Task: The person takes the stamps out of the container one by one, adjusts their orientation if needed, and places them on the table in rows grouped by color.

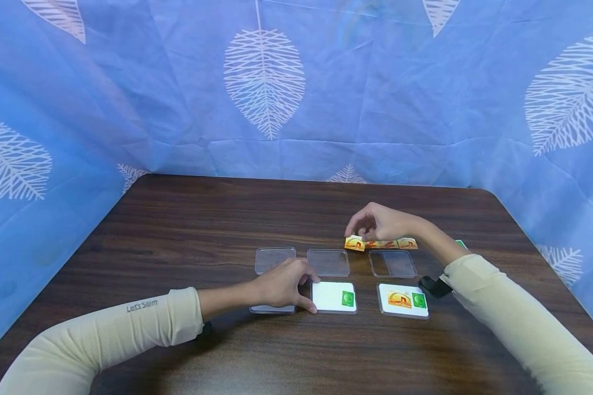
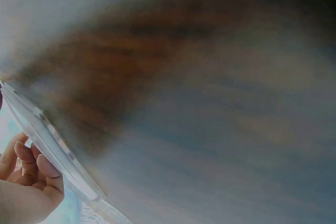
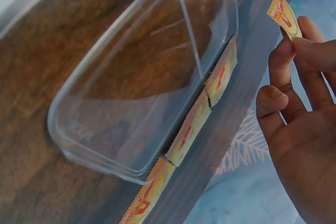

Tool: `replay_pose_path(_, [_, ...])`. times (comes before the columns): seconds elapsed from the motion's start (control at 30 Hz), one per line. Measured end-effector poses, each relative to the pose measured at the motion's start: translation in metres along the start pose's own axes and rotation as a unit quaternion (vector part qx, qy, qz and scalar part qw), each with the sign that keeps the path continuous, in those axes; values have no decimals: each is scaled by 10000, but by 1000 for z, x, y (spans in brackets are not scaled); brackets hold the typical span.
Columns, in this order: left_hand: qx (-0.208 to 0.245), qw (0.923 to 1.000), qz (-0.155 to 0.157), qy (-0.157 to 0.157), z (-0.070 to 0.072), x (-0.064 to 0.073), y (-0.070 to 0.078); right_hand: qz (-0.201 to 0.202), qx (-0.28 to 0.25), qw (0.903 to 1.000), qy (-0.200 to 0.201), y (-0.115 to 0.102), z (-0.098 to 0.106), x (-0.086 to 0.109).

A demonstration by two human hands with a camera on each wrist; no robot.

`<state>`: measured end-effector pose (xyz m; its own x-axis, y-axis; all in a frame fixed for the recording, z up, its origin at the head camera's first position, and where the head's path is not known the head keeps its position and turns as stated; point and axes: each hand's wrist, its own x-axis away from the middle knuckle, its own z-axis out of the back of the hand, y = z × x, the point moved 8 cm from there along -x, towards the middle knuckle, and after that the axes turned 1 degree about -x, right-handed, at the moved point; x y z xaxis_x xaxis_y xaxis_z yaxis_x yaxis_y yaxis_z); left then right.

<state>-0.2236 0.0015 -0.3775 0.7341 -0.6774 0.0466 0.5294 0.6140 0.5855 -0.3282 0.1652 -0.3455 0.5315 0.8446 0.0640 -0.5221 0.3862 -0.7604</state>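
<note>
My right hand (image 1: 382, 220) pinches an orange-and-yellow stamp (image 3: 284, 15) with serrated edges between thumb and fingertips. Just behind the clear lids, several like stamps (image 3: 190, 130) lie in a row near this hand. My left hand (image 1: 280, 282) grips a shallow clear case (image 1: 334, 312) by its left side, thumb at the near corner and a finger at the far one. A white card (image 1: 326, 296) fills that case, with a green stamp (image 1: 347, 298) at its right. In the left wrist view, fingers (image 2: 48, 166) bend beside a case's edge.
To the right, another case (image 1: 403, 315) holds a white card with an orange stamp and a green one. A third case (image 1: 273, 310) is partly under my left hand. Three clear lids (image 1: 275, 258) lie behind the cases. Blue leaf-patterned cloth (image 1: 326, 109) surrounds the dark wooden table (image 1: 202, 219).
</note>
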Motion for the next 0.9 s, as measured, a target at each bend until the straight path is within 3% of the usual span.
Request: replay_pose_path(0.9, [55,10000,64,-49,0,-2,-3,-444,551,9975,-62,11,-1,-21])
